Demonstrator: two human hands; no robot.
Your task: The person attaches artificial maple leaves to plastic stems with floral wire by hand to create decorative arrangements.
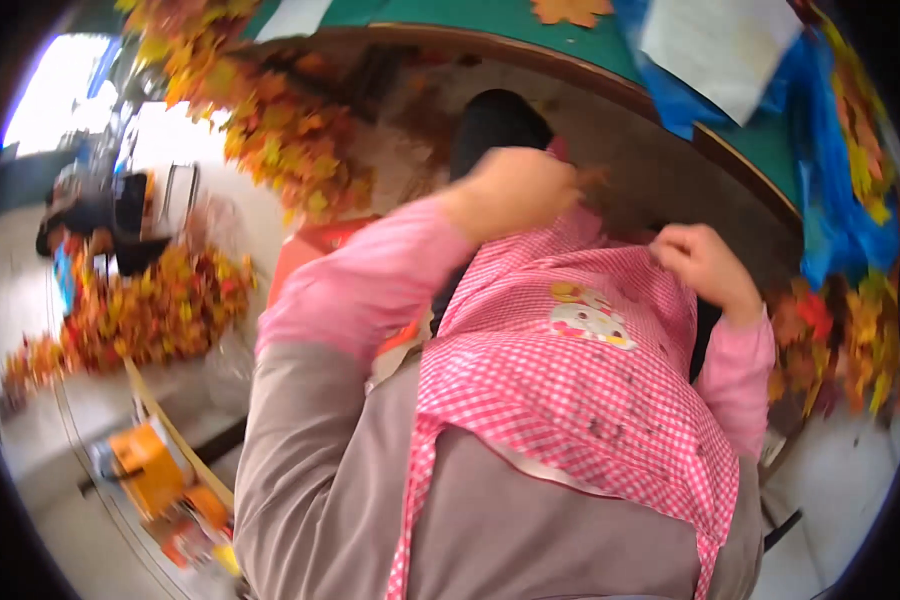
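Left hand curled, right hand half-curled by checked apron, grips too blurred to tell

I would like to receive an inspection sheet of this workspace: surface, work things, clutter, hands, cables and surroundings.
Surface: brown-edged green tabletop, an orange leaf lying on it.
Job's things: autumn-coloured leaf bunch, upper left; pink checked apron across the lap.
Clutter: white sheet over blue plastic, upper right.
Hands: left hand blurred, curled above the lap; right hand at the apron's edge, fingers bent. Whether either holds something is unclear.
Cables: nothing seen that is clearly a cable.
Surroundings: leaf heap at left; orange box-like thing, lower left.
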